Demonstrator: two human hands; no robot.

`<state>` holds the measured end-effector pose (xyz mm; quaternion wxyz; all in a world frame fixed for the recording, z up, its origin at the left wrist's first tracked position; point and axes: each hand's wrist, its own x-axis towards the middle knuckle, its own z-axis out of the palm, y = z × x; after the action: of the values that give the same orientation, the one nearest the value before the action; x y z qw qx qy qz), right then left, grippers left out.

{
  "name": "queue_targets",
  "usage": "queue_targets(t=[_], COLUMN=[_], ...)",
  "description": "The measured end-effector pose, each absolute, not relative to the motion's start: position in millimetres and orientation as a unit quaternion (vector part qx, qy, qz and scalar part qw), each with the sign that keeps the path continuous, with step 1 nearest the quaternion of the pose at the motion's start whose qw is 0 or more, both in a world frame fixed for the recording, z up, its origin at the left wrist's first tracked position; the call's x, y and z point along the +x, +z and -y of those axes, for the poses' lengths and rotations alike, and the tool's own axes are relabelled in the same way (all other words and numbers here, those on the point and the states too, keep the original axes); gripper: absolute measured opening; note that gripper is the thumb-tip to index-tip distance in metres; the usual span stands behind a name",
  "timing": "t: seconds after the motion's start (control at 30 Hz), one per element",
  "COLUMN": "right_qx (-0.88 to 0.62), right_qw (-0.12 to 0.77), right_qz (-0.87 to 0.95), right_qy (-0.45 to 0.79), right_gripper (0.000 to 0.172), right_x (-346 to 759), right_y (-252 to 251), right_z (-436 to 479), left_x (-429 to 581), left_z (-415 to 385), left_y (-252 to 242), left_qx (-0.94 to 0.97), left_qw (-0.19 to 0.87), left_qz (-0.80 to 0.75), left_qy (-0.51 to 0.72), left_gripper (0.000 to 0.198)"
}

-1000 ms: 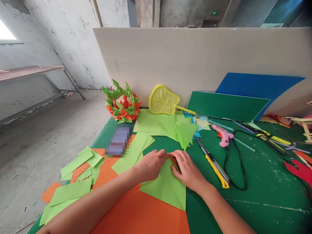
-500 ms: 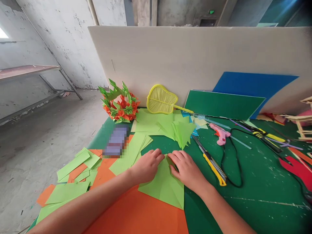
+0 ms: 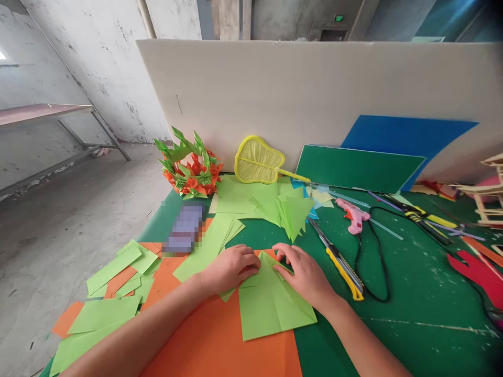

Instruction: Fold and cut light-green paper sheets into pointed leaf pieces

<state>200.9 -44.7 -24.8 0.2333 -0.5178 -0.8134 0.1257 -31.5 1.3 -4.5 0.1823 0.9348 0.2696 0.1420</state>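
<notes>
A light green paper sheet (image 3: 271,309), creased and partly folded, lies on an orange sheet (image 3: 220,345) at the near edge of the green table (image 3: 412,314). My left hand (image 3: 230,269) rests on the sheet's upper left part with its fingers curled, pinching a folded flap. My right hand (image 3: 306,275) presses on the upper right part, fingertips bent down onto the fold near the sheet's top point. The two hands sit close together, a few centimetres apart.
A yellow utility knife (image 3: 340,259) lies right of my right hand, beside a pink glue gun (image 3: 353,215) with a black cord. Folded green pieces (image 3: 293,212), a paper wreath (image 3: 188,167), a yellow fan (image 3: 259,166) and scrap paper (image 3: 113,293) lie around. A white board (image 3: 314,94) backs the table.
The green sheet has turned and shifted towards me, its lower edge now lying nearly square. Both hands moved slightly nearer with it and stay on its top part.
</notes>
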Motion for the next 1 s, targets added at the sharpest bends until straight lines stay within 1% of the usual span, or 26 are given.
queue_targets(t=[0.13, 0.3, 0.47, 0.57, 0.67, 0.8, 0.83, 0.9, 0.93, 1.0], right_qx=[-0.529, -0.524, -0.525, -0.533, -0.542, -0.540, -0.537, -0.536, -0.539, -0.549], right_qw=[0.221, 0.244, 0.271, 0.288, 0.318, 0.352, 0.355, 0.347, 0.338, 0.317], right_qz=[0.811, 0.804, 0.787, 0.775, 0.760, 0.756, 0.759, 0.764, 0.766, 0.769], right_qy=[0.115, 0.139, 0.179, 0.182, 0.163, 0.109, 0.099, 0.091, 0.090, 0.081], right_gripper=[0.027, 0.027, 0.029, 0.029, 0.035, 0.049, 0.048, 0.041, 0.037, 0.034], right_x=[195.9, 196.0, 194.9, 194.9, 197.2, 201.1, 201.7, 202.8, 203.3, 204.1], right_y=[-21.9, -21.3, -21.3, -24.0, -27.7, -31.8, -32.5, -33.6, -34.0, -34.7], right_z=[49.6, 51.0, 50.8, 50.4, 48.6, 44.5, 43.3, 41.1, 39.9, 37.4], left_x=[-32.7, -31.2, -30.3, -30.6, -31.3, -33.2, -34.1, -36.8, -38.9, -44.5], left_z=[-3.0, -1.9, 2.3, 5.2, 6.0, 4.6, 4.6, 6.0, 7.5, 12.0], left_y=[-4.5, -5.3, -3.2, -2.0, -3.5, -2.0, 0.9, 10.2, 15.8, 26.6], left_qx=[0.946, 0.948, 0.944, 0.932, 0.914, 0.885, 0.877, 0.867, 0.865, 0.871], left_qw=[0.172, 0.198, 0.190, 0.199, 0.221, 0.242, 0.247, 0.255, 0.257, 0.244], left_qz=[-0.221, -0.205, -0.235, -0.266, -0.294, -0.343, -0.355, -0.370, -0.376, -0.384], left_qy=[0.161, 0.144, 0.132, 0.144, 0.169, 0.201, 0.208, 0.216, 0.213, 0.184], left_gripper=[0.015, 0.015, 0.014, 0.021, 0.027, 0.020, 0.017, 0.010, 0.009, 0.019])
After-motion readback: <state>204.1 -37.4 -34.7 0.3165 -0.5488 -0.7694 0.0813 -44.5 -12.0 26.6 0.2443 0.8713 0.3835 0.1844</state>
